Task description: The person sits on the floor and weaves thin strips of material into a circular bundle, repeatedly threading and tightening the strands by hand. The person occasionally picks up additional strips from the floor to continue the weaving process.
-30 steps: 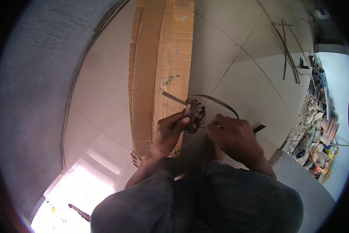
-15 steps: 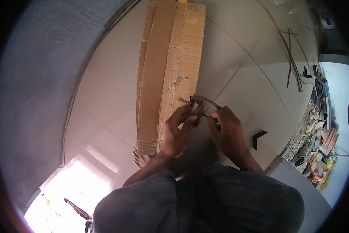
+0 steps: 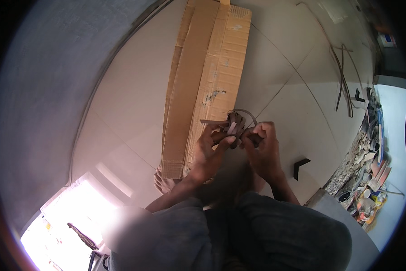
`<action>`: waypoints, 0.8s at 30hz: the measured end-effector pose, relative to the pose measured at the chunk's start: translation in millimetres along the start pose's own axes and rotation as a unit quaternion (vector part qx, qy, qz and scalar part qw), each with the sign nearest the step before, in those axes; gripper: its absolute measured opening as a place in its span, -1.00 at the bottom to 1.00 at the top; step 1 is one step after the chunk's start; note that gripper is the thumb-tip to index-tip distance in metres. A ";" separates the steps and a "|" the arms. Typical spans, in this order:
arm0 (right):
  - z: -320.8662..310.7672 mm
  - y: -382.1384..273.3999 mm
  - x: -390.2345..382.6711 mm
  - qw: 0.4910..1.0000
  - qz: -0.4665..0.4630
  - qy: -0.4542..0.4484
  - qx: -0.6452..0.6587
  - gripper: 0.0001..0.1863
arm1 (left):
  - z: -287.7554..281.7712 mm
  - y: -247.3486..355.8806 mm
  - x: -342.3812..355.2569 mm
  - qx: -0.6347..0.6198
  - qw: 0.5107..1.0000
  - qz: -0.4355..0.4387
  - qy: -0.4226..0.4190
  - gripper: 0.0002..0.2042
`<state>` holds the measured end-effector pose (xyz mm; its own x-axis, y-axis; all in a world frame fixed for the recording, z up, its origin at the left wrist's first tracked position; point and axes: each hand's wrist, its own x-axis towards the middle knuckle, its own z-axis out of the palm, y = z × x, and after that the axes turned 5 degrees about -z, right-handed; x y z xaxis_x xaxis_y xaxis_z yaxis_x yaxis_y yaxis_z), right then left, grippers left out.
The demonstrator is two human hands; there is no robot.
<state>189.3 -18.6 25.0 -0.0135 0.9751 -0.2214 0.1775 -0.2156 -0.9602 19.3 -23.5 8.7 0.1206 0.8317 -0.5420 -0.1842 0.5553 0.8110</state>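
A tangled bundle of flat brown strips [image 3: 234,124] is gripped in my left hand [image 3: 210,153], with a loose end poking out to the left and a loop curving over to the right. My right hand [image 3: 264,149] is closed on the strip at the bundle's right side. Beneath and behind the bundle lies a long, flattened cardboard piece [image 3: 189,86], worn along its right part. My bare foot [image 3: 163,180] shows at its lower left corner. A black L-shaped piece [image 3: 298,165] lies on the tiles to the right of my right hand.
Thin rods or strips [image 3: 343,77] lie at upper right, near a small black bracket [image 3: 358,97]. A jumbled pile of debris [image 3: 365,176] runs along the right beside a grey ledge [image 3: 338,203]. A grey wall [image 3: 49,90] borders the left; bright light falls at lower left.
My right hand has risen and curled in against the bundle, uncovering the black L-shaped piece. The cardboard and the floor around it appear shifted rightward as the view moved.
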 end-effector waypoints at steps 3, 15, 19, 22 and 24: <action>2.5 2.7 -1.3 0.999 -0.018 0.032 -0.008 -0.57 | -5.1 1.3 -1.2 0.025 0.997 -0.042 -0.057 -0.70; 8.0 -50.4 12.3 0.839 -0.394 -0.041 -0.373 -0.73 | -4.7 -20.8 -4.3 0.275 0.940 0.195 0.047 -0.61; 20.9 -48.4 13.3 0.850 -0.354 -0.020 -0.390 -0.68 | -0.9 -10.0 -4.4 0.322 0.918 0.221 0.075 -0.70; 25.4 -54.3 18.9 0.872 -0.332 -0.031 -0.358 -0.72 | -2.7 -1.6 -6.4 0.346 0.904 0.230 0.099 -0.69; 25.2 -55.9 26.3 0.896 -0.295 -0.071 -0.325 -0.77 | -6.5 -7.3 -5.7 0.379 0.882 0.260 0.098 -0.70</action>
<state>154.2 17.8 68.6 -0.4109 0.8828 0.2277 0.6330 0.4560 -0.6256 13.6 -32.3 4.4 0.0267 0.9995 -0.0196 0.5506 0.0016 0.8348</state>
